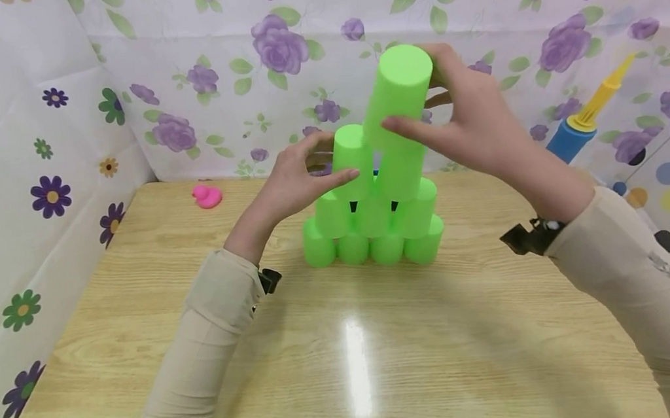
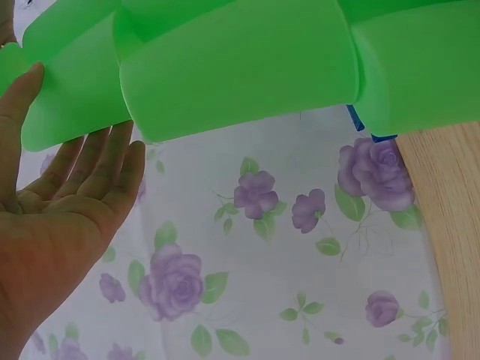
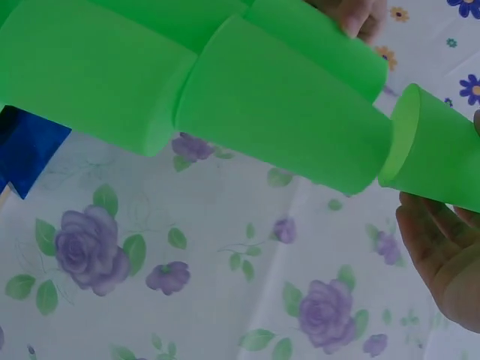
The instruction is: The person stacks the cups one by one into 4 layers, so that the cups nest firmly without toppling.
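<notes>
Green cups stand upside down in a stack of rows, with several cups (image 1: 352, 248) at the bottom and three cups (image 1: 373, 216) above. On the third row, my left hand (image 1: 297, 179) holds the left cup (image 1: 351, 150), thumb in front and fingers behind. My right hand (image 1: 471, 109) grips another upside-down cup (image 1: 399, 95), thumb on the near side. Its rim overlaps the top of the third row's right cup (image 1: 401, 174); the right wrist view shows this held cup (image 3: 439, 154) tilted, its rim right at the lower cup's top (image 3: 292, 109).
A pink toy duck (image 1: 208, 196) sits at the table's back left. Behind the right arm stands a blue and yellow hand pump (image 1: 577, 131). Part of a blue object (image 3: 31, 150) shows behind the stack. Flowered cloth (image 1: 183, 83) hangs along the wooden table's (image 1: 141, 303) back edge.
</notes>
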Motion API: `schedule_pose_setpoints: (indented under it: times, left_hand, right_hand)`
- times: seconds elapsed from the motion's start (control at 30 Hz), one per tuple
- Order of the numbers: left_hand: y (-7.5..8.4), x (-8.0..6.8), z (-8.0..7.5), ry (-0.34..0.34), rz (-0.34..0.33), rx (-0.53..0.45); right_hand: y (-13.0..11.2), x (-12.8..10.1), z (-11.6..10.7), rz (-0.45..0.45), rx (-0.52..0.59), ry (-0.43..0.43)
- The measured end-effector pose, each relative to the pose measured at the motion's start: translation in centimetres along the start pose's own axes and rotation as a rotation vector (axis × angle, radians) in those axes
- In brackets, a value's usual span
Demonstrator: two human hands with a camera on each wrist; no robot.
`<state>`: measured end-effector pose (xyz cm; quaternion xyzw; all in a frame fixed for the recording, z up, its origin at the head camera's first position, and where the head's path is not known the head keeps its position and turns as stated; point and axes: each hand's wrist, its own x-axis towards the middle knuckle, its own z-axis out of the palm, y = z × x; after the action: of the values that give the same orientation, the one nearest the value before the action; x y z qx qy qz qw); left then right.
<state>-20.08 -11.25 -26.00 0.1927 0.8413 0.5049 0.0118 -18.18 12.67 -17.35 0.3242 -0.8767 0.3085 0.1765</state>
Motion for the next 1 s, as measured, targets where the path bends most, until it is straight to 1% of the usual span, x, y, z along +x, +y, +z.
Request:
schedule_pose_setpoints:
  times: [0.1,0.17,0.3,0.4,0.53,0.67,0.8,0.9,1.0]
  left_hand:
    - [0.0,0.0,0.0,-0.001,0.008,0.006]
    - [0.1,0.0,-0.1,0.0,0.009,0.008]
    - [0.1,0.0,-0.1,0.002,0.013,0.001]
    - [0.0,-0.1,0.0,0.0,0.013,-0.017]
    - [-0.1,-0.2,0.0,-0.003,0.01,-0.039]
    - [-0.3,-0.3,-0.1,-0.009,0.009,-0.017]
    - [-0.7,-0.6,-0.2,-0.016,0.006,0.035]
    - [-1.1,-1.1,-0.4,-0.012,0.009,0.079]
    - [-1.5,-1.9,-0.8,0.009,0.013,0.128]
  right_hand:
    - [0.6,0.9,0.5,0.073,0.041,-0.02]
    - [0.8,1.3,0.8,0.104,0.068,-0.026]
    - [1.2,1.7,1.3,0.119,0.087,-0.019]
    - [1.4,1.8,1.5,0.141,0.083,-0.03]
    - [1.7,2.0,1.9,0.166,0.107,-0.044]
    - [1.9,1.9,2.1,0.16,0.127,-0.051]
    - [2.3,1.4,2.2,0.147,0.144,-0.049]
    - [3.0,0.7,2.2,0.112,0.157,-0.016]
    - [4.0,-0.3,2.0,0.098,0.168,0.024]
